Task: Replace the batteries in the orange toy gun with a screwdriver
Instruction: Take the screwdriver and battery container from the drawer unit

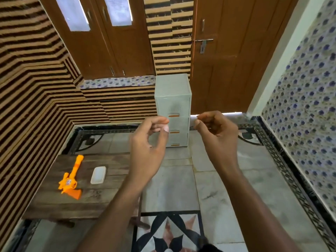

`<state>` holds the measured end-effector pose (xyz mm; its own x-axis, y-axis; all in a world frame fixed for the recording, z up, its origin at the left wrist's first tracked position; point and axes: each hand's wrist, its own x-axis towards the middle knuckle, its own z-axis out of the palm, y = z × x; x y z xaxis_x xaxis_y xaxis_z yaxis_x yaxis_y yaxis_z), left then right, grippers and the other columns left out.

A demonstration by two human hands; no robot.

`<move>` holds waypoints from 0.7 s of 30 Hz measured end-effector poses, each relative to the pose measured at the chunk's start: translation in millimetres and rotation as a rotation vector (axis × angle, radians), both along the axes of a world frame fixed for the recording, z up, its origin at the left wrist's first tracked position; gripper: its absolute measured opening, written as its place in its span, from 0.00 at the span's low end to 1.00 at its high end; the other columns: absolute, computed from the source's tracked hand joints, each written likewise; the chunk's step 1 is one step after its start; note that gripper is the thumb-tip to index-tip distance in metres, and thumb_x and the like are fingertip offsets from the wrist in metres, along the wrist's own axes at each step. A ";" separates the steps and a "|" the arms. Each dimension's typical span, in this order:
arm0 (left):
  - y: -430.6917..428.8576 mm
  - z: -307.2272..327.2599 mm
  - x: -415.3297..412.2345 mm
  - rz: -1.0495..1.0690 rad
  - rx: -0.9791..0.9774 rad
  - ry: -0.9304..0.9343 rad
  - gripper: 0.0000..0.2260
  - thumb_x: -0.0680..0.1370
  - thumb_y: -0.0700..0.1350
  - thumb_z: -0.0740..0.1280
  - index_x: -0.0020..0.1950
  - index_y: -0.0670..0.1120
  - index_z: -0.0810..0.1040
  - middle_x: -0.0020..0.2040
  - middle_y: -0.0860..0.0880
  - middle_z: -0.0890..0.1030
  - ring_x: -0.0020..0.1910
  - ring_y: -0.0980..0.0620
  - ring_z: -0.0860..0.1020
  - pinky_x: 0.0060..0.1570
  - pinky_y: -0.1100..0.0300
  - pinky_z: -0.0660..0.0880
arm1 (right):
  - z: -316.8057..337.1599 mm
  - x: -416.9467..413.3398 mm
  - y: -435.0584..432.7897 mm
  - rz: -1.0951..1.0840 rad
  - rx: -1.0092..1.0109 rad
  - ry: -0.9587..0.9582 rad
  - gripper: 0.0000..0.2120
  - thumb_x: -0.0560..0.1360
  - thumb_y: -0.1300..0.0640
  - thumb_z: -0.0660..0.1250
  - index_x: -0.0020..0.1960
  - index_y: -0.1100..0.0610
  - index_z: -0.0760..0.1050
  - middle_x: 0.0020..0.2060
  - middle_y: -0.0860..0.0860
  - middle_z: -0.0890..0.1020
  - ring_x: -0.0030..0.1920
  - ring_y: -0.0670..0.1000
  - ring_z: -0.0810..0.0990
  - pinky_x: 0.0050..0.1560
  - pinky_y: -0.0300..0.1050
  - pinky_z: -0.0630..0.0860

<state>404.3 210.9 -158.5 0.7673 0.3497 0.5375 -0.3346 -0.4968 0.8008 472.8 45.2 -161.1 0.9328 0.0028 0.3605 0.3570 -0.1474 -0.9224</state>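
Left hand (149, 140) and right hand (216, 135) raised, fingers curled, nothing visibly held; orange toy gun (71, 176) lies on the surface (101, 197) to their left.

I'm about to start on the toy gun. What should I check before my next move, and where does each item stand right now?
1. Orange toy gun accessible: ok. It lies flat on the wooden table, untouched.
2. Screwdriver in sight: not ok, none is visible.
3. Left hand and right hand free: cannot tell. Both are raised with fingers curled toward the thumbs, and nothing shows between them.
4. Spare batteries in sight: not ok, none are visible.
5. White case beside the gun: contents cannot tell.
6. Drawer unit on the floor ahead: ok, the drawers look shut.
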 end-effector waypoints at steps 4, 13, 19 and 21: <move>21.0 -19.3 80.4 0.027 0.011 0.013 0.08 0.81 0.39 0.70 0.59 0.42 0.82 0.55 0.50 0.85 0.57 0.48 0.83 0.57 0.54 0.81 | -19.5 79.8 23.4 0.026 0.015 0.028 0.01 0.78 0.59 0.73 0.50 0.55 0.83 0.44 0.46 0.86 0.47 0.48 0.86 0.44 0.44 0.86; 40.8 -50.2 261.3 0.094 -0.010 0.115 0.09 0.80 0.43 0.70 0.59 0.44 0.82 0.54 0.52 0.85 0.56 0.50 0.83 0.57 0.45 0.82 | -57.2 270.8 42.7 0.080 -0.024 0.117 0.01 0.78 0.58 0.73 0.49 0.54 0.82 0.46 0.46 0.87 0.50 0.47 0.87 0.48 0.53 0.86; 57.3 -92.3 361.8 0.162 -0.101 0.237 0.09 0.80 0.46 0.69 0.58 0.47 0.83 0.55 0.54 0.86 0.57 0.52 0.83 0.59 0.49 0.81 | -100.0 384.0 75.2 0.095 -0.011 0.221 0.02 0.78 0.61 0.72 0.48 0.55 0.83 0.44 0.48 0.87 0.47 0.49 0.87 0.48 0.53 0.86; 67.8 -108.8 390.7 0.167 -0.134 0.281 0.08 0.80 0.46 0.69 0.58 0.48 0.83 0.54 0.54 0.86 0.56 0.53 0.83 0.59 0.51 0.81 | -120.7 414.0 89.3 0.106 -0.032 0.253 0.03 0.77 0.62 0.72 0.47 0.55 0.83 0.42 0.48 0.87 0.45 0.50 0.87 0.48 0.52 0.86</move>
<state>795.0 278.8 -267.3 0.8049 0.5360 0.2545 -0.0152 -0.4101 0.9119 886.8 134.5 -281.9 0.9870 0.1126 0.1143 0.1308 -0.1521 -0.9797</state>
